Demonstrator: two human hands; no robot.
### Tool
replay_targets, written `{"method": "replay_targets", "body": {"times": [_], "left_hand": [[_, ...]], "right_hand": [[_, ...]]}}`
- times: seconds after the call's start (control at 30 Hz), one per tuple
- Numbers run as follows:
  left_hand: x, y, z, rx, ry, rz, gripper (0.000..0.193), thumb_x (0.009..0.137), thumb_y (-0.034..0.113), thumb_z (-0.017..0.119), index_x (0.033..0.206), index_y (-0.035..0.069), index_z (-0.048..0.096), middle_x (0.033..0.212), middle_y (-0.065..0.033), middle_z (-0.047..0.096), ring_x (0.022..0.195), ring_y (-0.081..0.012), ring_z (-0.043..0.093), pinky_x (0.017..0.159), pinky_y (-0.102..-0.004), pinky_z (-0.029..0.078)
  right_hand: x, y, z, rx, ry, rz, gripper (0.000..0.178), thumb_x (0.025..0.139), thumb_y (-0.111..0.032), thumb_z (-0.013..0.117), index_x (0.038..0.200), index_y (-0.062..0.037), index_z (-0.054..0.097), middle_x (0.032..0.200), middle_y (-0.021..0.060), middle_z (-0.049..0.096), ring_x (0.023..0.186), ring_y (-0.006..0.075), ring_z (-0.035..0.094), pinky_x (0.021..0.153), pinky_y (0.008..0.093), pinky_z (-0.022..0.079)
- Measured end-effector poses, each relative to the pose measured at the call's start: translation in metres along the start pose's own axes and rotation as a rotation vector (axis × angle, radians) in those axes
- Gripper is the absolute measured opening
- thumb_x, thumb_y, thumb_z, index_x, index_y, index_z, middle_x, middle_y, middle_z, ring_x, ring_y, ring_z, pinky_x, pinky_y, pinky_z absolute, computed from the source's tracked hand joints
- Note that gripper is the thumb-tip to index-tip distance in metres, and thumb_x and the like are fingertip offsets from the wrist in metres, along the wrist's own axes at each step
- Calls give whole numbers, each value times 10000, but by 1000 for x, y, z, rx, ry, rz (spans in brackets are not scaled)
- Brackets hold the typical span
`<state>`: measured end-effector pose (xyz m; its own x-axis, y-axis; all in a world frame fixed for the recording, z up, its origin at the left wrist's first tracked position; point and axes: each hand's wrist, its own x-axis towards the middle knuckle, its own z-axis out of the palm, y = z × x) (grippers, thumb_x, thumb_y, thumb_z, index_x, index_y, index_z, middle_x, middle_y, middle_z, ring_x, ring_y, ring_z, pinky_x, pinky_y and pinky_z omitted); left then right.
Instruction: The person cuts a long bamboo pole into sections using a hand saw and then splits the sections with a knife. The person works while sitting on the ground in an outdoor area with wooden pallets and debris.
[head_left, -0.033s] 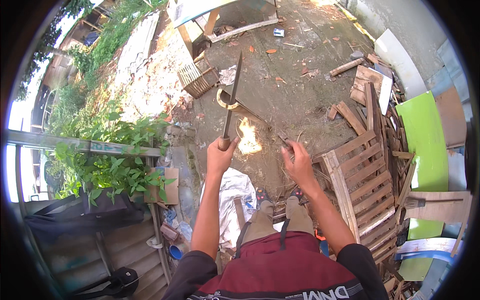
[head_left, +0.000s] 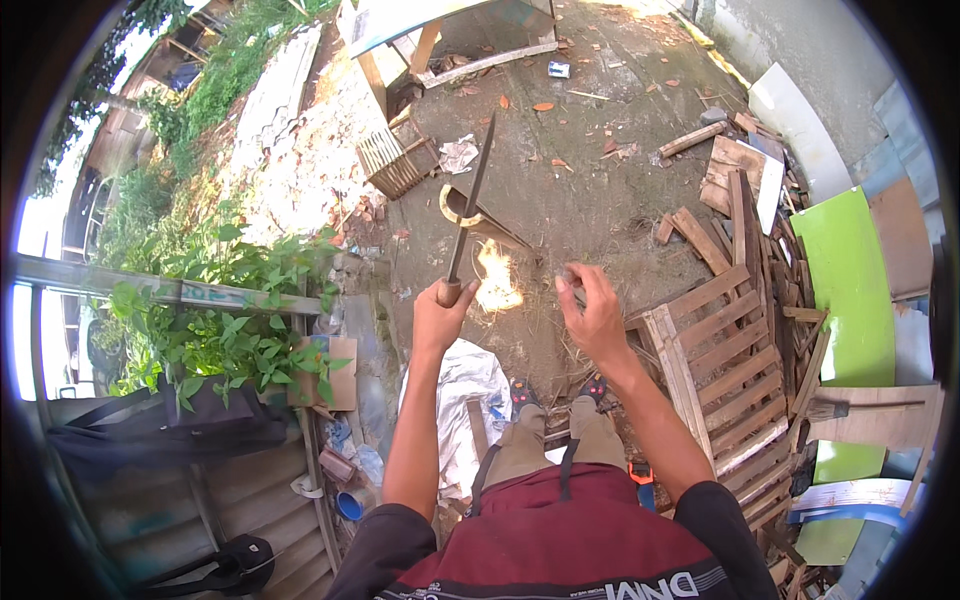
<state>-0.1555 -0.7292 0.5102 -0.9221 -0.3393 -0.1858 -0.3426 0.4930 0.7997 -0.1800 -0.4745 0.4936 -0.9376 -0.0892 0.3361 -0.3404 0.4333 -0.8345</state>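
My left hand (head_left: 438, 315) is closed round the wooden handle of a machete (head_left: 474, 205), its long dark blade pointing up and away from me. Behind the blade is a curved, open-sided piece of bamboo (head_left: 500, 231), its pale cut rim crossed by the blade; I cannot tell whether the two touch. A small fire (head_left: 497, 277) burns on the ground between my hands. To the right of the flames, my right hand (head_left: 597, 315) is raised with thumb and fingers drawn together. Whatever they pinch, if anything, is too small to make out.
White sheeting (head_left: 455, 405) lies by my feet. A slatted wooden pallet (head_left: 735, 365) and scrap boards crowd the right side, beside a green panel (head_left: 850, 280). A small slatted crate (head_left: 395, 165) sits ahead on the left. Leafy plants (head_left: 230, 320) grow behind a rail (head_left: 160, 287).
The small dark piece that stuck out from my right fingertips no longer shows. My right hand has turned and risen slightly. The machete tip has shifted a little to the right.
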Motion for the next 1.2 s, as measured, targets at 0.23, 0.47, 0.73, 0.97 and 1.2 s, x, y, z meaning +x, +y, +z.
{"method": "replay_targets", "body": {"times": [0.23, 0.47, 0.73, 0.97, 1.2], "left_hand": [[-52, 11, -16, 128, -78, -29, 326, 857, 315, 798, 911, 5, 710, 699, -95, 672, 604, -161, 541, 611, -348, 471], [-66, -5, -28, 141, -71, -43, 292, 854, 297, 792, 944, 28, 722, 774, -159, 713, 646, -255, 639, 663, -383, 515], [-66, -11, -49, 237, -137, 46, 300, 844, 309, 784, 879, 24, 697, 773, -186, 690, 687, -329, 654, 661, -401, 498], [-42, -22, -48, 180, -113, 105, 308, 841, 324, 777, 868, 28, 700, 776, -192, 700, 676, -360, 657, 650, -410, 508], [-23, -32, -89, 239, -201, 129, 374, 806, 367, 804, 829, 18, 672, 732, -160, 672, 647, -303, 607, 646, -410, 484]], "right_hand": [[151, -102, 19, -48, 94, -661, 250, 973, -240, 620, 1068, -9, 624, 1027, 153, 656, 972, 327, 626, 905, 442, 469], [182, -106, 55, -114, 37, -628, 314, 1022, -313, 520, 981, -25, 637, 973, 132, 665, 933, 318, 606, 893, 456, 446], [174, -61, 81, -230, -73, -540, 431, 1057, -338, 421, 919, -22, 679, 883, 128, 684, 906, 300, 595, 848, 443, 433], [175, -57, 83, -511, -299, -422, 458, 1058, -335, 406, 849, -40, 688, 813, 134, 681, 855, 316, 610, 819, 452, 435], [169, -44, 96, -448, -292, -799, 392, 1028, -311, 479, 782, -61, 654, 760, 124, 647, 783, 304, 629, 783, 434, 471]]}}
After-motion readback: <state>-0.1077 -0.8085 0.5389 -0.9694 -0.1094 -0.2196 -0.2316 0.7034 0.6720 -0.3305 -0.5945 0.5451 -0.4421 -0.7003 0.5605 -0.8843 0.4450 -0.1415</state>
